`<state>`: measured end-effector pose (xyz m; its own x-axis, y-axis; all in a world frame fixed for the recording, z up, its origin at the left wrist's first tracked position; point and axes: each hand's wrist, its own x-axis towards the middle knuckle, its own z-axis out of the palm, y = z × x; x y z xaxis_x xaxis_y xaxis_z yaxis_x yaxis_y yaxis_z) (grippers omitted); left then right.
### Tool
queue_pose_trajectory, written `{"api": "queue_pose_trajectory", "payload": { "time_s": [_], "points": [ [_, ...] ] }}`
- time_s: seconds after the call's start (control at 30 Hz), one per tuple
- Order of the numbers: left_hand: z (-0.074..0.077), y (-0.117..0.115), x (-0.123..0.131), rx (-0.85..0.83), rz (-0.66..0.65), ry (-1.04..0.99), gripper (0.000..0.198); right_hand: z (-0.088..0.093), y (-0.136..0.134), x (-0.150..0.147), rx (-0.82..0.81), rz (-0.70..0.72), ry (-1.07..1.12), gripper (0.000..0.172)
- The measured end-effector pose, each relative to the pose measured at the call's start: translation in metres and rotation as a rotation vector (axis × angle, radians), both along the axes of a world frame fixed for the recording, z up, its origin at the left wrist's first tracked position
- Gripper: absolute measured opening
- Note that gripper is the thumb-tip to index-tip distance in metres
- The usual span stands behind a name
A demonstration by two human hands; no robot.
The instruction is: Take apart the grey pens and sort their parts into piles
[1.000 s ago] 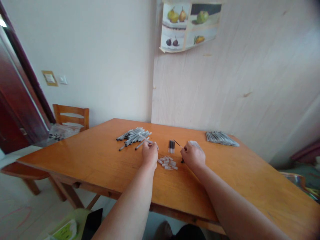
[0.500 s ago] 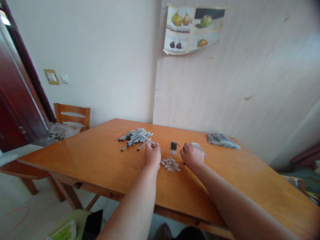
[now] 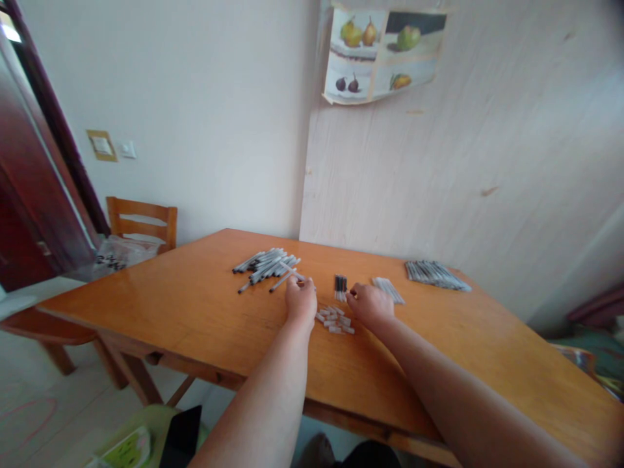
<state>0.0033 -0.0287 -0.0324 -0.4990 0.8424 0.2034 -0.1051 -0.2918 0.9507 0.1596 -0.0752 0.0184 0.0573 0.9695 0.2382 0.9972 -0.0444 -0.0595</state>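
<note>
My left hand (image 3: 301, 300) is closed in a pinch on a clear pen barrel (image 3: 288, 268), which points up and left toward a heap of pens (image 3: 268, 265) with clear barrels and black ends. My right hand (image 3: 371, 301) has its fingers pinched at the right edge of a short row of black-and-clear pen parts (image 3: 340, 286); what they hold is hidden. Between the hands and a little nearer lie several small whitish pieces (image 3: 335, 320), loosely scattered. Just beyond my right hand is a row of clear tubes (image 3: 389, 290).
A flat row of pens (image 3: 436, 274) lies at the back right of the wooden table (image 3: 205, 325). Behind the table's left side stands a wooden chair (image 3: 142, 224) with a plastic bag (image 3: 124, 253). The wall with a fruit picture (image 3: 385, 55) borders the far edge.
My right hand has moved slightly left to the row of black-and-clear parts; the thin dark stick seen in it earlier no longer shows clearly. My left hand still holds the pen barrel.
</note>
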Motion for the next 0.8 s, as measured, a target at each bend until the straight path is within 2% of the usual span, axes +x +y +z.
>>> {"api": "queue_pose_trajectory", "payload": {
  "time_s": [0.3, 0.63, 0.8],
  "points": [
    [-0.003, 0.002, 0.000, -0.010, -0.004, 0.015, 0.013, 0.005, 0.023, 0.008, -0.041, 0.014, 0.127, 0.036],
    [-0.005, 0.003, -0.001, -0.006, 0.014, 0.069, 0.011, 0.003, 0.060, -0.019, -0.196, 0.002, 0.099, 0.041],
    [-0.005, 0.004, -0.002, -0.025, 0.028, 0.114, 0.011, -0.002, 0.075, -0.023, -0.200, -0.007, 0.081, 0.033]
  ]
}}
